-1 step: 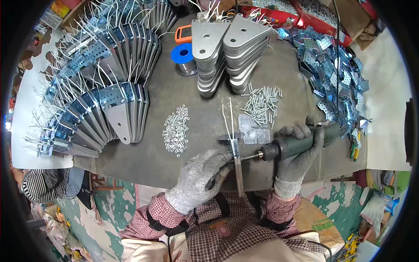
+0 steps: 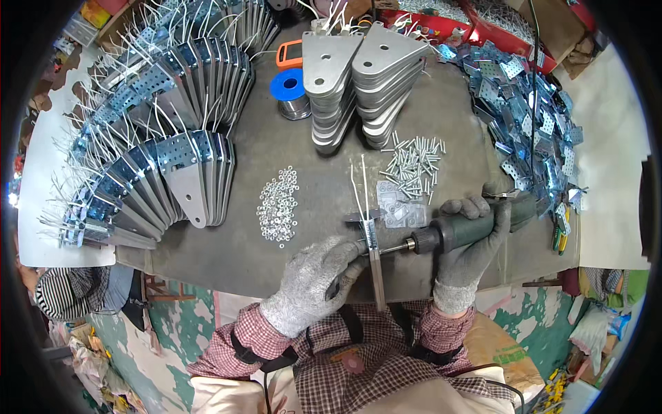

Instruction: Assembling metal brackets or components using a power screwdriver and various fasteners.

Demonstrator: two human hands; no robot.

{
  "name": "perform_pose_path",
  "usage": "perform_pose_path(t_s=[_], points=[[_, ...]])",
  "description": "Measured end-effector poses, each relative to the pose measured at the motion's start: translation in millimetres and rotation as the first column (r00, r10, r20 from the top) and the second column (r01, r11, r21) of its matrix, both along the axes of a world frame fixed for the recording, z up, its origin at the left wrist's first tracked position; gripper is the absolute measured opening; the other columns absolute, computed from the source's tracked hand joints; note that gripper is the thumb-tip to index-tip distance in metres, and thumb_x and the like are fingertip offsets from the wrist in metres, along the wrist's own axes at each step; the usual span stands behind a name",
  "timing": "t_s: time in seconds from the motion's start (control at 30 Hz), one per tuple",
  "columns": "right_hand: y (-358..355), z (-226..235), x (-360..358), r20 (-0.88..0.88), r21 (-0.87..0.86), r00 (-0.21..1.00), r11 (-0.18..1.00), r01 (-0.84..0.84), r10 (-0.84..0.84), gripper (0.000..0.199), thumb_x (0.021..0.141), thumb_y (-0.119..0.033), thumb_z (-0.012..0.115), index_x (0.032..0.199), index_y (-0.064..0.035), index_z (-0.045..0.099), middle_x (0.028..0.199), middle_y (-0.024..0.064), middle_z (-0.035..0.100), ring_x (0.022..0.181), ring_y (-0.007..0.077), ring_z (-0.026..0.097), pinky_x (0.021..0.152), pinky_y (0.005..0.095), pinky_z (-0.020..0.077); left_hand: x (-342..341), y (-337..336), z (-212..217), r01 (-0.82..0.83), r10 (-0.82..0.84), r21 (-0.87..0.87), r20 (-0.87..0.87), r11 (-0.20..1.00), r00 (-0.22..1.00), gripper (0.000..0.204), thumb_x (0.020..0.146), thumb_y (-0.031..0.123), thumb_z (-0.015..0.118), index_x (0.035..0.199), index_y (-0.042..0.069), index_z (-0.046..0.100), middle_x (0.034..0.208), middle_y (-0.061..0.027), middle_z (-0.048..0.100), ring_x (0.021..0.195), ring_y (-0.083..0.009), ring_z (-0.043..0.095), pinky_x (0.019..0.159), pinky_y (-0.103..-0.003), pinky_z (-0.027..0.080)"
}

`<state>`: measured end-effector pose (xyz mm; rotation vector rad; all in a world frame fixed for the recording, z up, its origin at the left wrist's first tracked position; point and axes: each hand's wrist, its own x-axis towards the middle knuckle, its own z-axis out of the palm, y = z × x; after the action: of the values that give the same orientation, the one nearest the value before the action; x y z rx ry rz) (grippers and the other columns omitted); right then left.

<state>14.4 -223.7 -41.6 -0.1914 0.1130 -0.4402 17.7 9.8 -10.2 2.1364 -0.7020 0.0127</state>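
The metal plate (image 2: pixel 377 276) stands nearer us than the screw pile (image 2: pixel 414 169), slightly left; we see no change since the earlier picture, so we judge the work equally far along. Our left hand (image 2: pixel 318 274) is clamped on it; our right hand (image 2: pixel 476 245) wraps the power driver (image 2: pixel 460 232), its bit (image 2: pixel 396 248) at the plate.

Bare bench (image 2: pixel 262 146) leaves passage left of and beyond the pile of nuts (image 2: pixel 278 207); metal housings (image 2: pixel 185 181) (fanned closely) block farther left, stacked grey plates (image 2: pixel 332 96) beyond and right, a power driver (image 2: pixel 462 231) well to its right.
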Motion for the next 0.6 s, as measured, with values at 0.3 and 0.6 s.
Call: perform_pose_path(t_s=[0.3, 0.6], points=[[0.4, 2.1, -0.8, -0.058, 0.011, 0.998, 0.999, 0.031, -0.030, 0.028, 0.102, -0.033, 0.061, 0.118, -0.0099, 0.058, 0.085, -0.0005, 0.058, 0.079, 0.0139, 0.057, 0.088, 0.0397, 0.0496, 1.8, 2.8, 9.0, 0.026, -0.039, 0.169, 0.076, 0.985, 0.996, 0.021, 0.088, 0.013, 0.072, 0.105, 0.001, 0.069, 0.103, -0.0170, 0.070, 0.089, -0.0364, 0.069, 0.076, -0.043, 0.056], [-0.1, 2.9, -0.2, -0.099, -0.075, 0.993, 0.996, 0.053, -0.061, 0.037, 0.103, -0.036, 0.058, 0.127, -0.0069, 0.055, 0.085, -0.0008, 0.057, 0.077, 0.0118, 0.057, 0.085, 0.0397, 0.0521, 6.1, 2.7, 5.8, -0.022, 0.025, 0.046, -0.054, 0.999, 0.998, 0.022, 0.083, 0.012, 0.078, 0.102, 0.003, 0.072, 0.100, -0.0149, 0.072, 0.093, -0.0356, 0.070, 0.081, -0.043, 0.055]])
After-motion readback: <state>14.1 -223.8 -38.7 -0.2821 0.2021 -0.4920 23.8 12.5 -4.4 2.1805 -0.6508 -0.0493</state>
